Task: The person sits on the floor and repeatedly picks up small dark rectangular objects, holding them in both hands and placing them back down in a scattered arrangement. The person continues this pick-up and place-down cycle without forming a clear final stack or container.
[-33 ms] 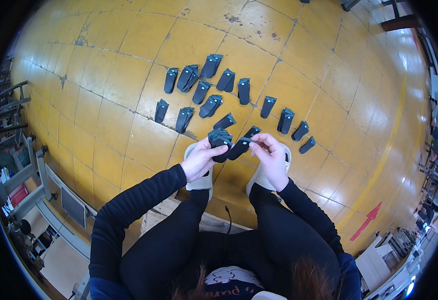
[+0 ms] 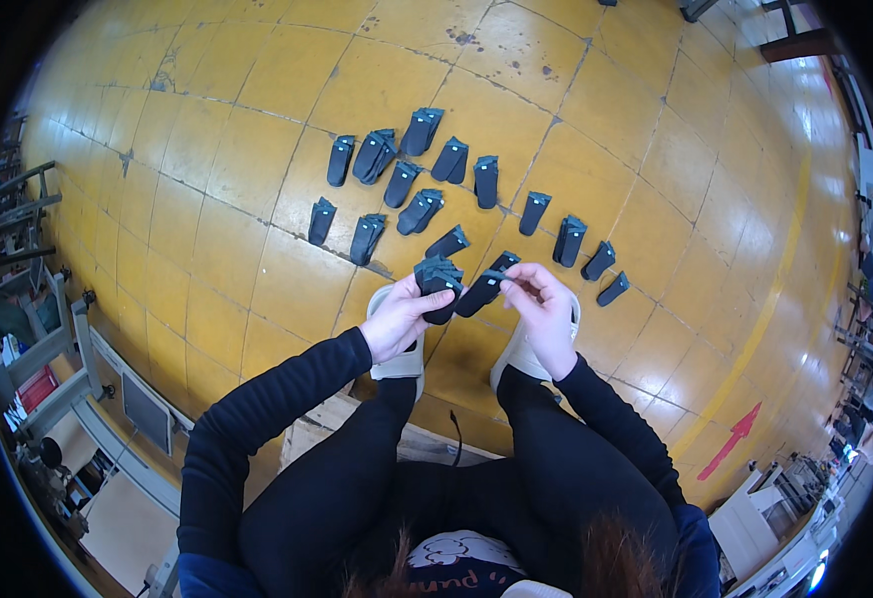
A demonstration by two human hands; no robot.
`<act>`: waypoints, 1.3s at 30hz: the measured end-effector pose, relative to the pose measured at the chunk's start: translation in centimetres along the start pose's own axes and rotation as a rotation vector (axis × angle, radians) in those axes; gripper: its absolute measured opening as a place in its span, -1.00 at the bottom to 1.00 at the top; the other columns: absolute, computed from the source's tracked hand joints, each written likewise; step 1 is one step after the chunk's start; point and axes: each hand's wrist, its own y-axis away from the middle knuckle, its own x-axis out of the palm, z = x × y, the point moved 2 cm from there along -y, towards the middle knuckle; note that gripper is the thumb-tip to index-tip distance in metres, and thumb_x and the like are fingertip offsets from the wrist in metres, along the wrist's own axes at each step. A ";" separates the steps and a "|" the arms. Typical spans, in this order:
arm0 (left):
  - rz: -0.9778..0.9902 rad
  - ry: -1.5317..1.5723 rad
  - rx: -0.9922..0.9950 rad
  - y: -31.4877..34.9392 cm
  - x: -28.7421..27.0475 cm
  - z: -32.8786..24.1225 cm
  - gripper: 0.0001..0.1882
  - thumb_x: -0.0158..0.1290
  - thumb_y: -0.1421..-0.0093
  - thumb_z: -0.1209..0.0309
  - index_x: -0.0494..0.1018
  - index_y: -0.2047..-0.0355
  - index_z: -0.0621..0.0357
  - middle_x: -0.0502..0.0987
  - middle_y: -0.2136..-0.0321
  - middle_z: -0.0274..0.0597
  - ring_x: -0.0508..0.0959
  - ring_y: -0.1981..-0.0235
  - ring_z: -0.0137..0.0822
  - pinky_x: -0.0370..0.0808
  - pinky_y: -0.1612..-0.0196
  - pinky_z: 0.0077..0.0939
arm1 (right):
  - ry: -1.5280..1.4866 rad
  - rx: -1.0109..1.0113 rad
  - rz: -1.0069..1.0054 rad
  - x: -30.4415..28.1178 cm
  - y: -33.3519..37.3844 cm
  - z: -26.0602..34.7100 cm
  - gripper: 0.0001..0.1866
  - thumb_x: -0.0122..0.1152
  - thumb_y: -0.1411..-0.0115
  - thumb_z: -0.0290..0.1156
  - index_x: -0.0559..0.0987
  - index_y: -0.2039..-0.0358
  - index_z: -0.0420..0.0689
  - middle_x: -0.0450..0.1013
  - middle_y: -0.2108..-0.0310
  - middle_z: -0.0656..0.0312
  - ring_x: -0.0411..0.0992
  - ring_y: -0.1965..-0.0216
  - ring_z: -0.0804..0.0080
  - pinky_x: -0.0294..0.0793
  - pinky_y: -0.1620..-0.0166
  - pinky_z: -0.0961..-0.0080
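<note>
My left hand (image 2: 400, 322) is closed round a stack of dark tongue-shaped pieces (image 2: 438, 289) with greenish ends, its thumb lying on top. Just to the right, my right hand (image 2: 541, 307) pinches the greenish end of a single dark tongue-shaped piece (image 2: 481, 293) between thumb and fingertips. This piece slants down to the left, its lower end beside the stack; whether they touch I cannot tell. Behind it on the floor lies another dark piece (image 2: 504, 261), partly hidden. A similar pile (image 2: 448, 242) lies just beyond my left hand.
Several small piles of the dark pieces, such as one pile (image 2: 423, 132) and another (image 2: 571, 241), lie across the yellow tiled floor (image 2: 257, 179). My light shoes (image 2: 523, 351) flank the hands. Metal frames (image 2: 78, 364) stand at left; a red floor arrow (image 2: 730, 439) is at right.
My right hand has shifted very slightly to the right with the pinched piece. The left hand and its stack look unmoved.
</note>
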 end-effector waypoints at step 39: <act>-0.430 -0.520 0.357 -7.9 -13.7 -12.8 -0.86 0.06 -0.22 0.37 0.40 0.26 0.12 0.48 0.37 -0.29 0.50 0.40 -0.43 0.42 0.32 -0.54 | 0.163 0.085 0.108 -1.2 -1.2 -3.3 -0.84 0.06 -0.24 -0.56 0.51 0.17 -0.27 0.49 0.31 0.29 0.46 0.24 0.63 0.41 0.19 0.68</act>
